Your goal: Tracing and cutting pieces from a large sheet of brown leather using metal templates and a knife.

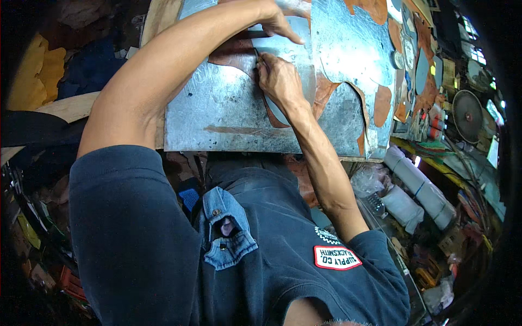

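Note:
My left hand point(276, 23) reaches over the far part of the work surface, its fingers stretched out and bearing on a smooth grey template sheet point(296, 30). Below it, my right hand point(281, 80) is closed around a slim dark tool point(256, 52), mostly hidden by the fingers. Whether it is a knife or a marker I cannot tell. The tool's visible end is close to the template's left edge, over a brown leather piece point(231, 54). That leather lies under the template and shows around its sides.
A scratched metal sheet point(217, 117) covers the table. More brown leather point(382, 106) lies to the right, with a wavy-edged piece point(324, 92) beside my right wrist. Plastic-wrapped rolls point(418, 179) and a round fan point(467, 116) stand farther right. Yellow hides point(41, 70) lie at far left.

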A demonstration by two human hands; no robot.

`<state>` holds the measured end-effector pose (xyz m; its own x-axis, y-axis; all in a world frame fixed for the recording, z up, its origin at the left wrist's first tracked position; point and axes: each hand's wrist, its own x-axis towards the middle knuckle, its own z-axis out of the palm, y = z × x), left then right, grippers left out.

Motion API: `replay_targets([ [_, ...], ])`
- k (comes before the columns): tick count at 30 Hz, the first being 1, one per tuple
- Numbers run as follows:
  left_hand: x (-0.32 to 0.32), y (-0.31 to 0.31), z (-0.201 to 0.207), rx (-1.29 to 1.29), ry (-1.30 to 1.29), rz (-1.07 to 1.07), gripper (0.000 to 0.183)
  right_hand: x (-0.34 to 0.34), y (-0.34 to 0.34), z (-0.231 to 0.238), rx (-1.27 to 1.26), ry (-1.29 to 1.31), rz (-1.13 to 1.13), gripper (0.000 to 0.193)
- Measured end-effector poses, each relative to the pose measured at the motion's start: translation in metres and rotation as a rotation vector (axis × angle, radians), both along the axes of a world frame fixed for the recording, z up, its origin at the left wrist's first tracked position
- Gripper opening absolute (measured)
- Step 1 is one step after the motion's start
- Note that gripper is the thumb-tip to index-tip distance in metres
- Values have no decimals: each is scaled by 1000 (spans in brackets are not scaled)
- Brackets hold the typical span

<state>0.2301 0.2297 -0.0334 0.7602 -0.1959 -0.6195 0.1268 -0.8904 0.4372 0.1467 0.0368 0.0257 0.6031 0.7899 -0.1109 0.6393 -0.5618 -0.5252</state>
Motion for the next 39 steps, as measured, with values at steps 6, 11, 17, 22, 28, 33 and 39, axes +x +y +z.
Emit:
replay_targets([
  [6, -84, -31, 55, 163, -140, 8, 48, -21, -32, 8, 62, 49, -26, 24],
  [11, -116, -49, 41, 281, -480, 132, 59, -39, -59, 9, 92, 58, -23, 25],
  [17, -119, -50, 34, 289, -466, 129, 60, -54, -87, 26, 3, 144, -71, 26],
  [22, -120, -52, 18, 350, -665, 125, 59, -58, -105, 27, -17, 140, -67, 26],
  [28, -98, -90, 58, 389, -303, 105, 90, -58, -109, 27, -23, 139, -48, 25],
  [33, -102, -125, 58, 594, -157, 160, 125, -54, -114, 26, -27, 142, -25, 24],
  [39, -100, -121, 74, 497, -35, 212, 128, -47, -142, 26, -42, 153, 27, 24],
])
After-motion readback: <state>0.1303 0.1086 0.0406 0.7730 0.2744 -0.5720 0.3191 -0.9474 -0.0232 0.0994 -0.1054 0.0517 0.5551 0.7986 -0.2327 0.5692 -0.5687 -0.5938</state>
